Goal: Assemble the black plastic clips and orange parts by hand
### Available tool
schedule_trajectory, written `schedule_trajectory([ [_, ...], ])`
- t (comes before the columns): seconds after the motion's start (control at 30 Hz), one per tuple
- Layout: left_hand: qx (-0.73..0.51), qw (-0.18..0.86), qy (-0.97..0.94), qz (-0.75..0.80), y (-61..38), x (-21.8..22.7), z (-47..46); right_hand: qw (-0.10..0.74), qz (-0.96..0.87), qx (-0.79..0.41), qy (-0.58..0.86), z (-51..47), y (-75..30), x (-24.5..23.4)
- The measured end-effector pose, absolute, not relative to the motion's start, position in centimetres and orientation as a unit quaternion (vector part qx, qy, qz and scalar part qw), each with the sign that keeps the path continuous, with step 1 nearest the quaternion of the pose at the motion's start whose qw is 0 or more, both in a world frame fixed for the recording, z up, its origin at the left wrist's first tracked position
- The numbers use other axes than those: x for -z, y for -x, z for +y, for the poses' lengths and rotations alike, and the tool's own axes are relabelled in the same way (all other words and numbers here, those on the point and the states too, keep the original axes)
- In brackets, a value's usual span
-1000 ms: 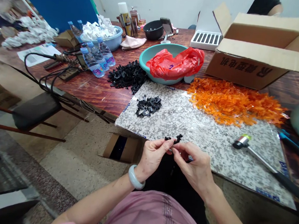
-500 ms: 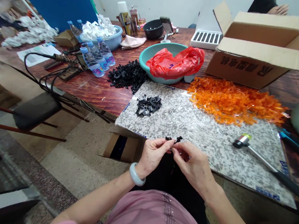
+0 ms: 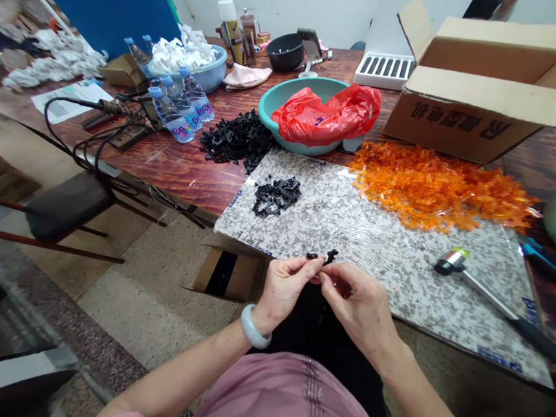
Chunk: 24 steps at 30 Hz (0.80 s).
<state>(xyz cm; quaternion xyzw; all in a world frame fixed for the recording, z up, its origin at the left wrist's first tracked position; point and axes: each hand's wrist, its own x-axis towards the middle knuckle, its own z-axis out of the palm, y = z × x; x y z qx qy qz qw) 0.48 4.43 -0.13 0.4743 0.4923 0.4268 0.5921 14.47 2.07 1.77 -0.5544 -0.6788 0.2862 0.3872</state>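
Close to the front edge of the speckled slab, my left hand pinches a small black plastic part between thumb and fingers. My right hand meets it from the other side, fingertips closed at the same part; whether they also hold a thin pin is too small to tell. Fingers cover most of the part. Beyond my hands, thin metal pins lie scattered on the slab. A small heap of black plastic parts sits to their left, and orange translucent pieces are piled behind.
A rubber-headed hammer lies at the slab's right. Behind stand a teal basin with a red plastic bag and an open cardboard box. Water bottles and a larger black heap are left. Another person's arm shows at the top right.
My hands stay together at the black part, which tilts slightly more upright. The other person's hand at the top right has shifted.
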Motion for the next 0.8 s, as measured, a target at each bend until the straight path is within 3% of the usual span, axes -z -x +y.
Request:
schedule_trajectory([
  [0.5, -0.421, 0.564, -0.523, 0.481, -0.3, 0.1, 4.6, 0.371, -0.625, -0.345, 0.594, 1.8, -14.4, -2.0],
  [0.67, -0.391, 0.496, -0.595, 0.497, 0.0, 0.0, 4.6, 0.339, -0.613, -0.36, 0.616, 2.2, -15.2, -2.1],
  [0.8, -0.331, 0.442, -0.671, 0.495, 0.5, -0.4, 4.5, 0.286, -0.668, -0.305, 0.616, 2.9, -16.0, -1.8],
])
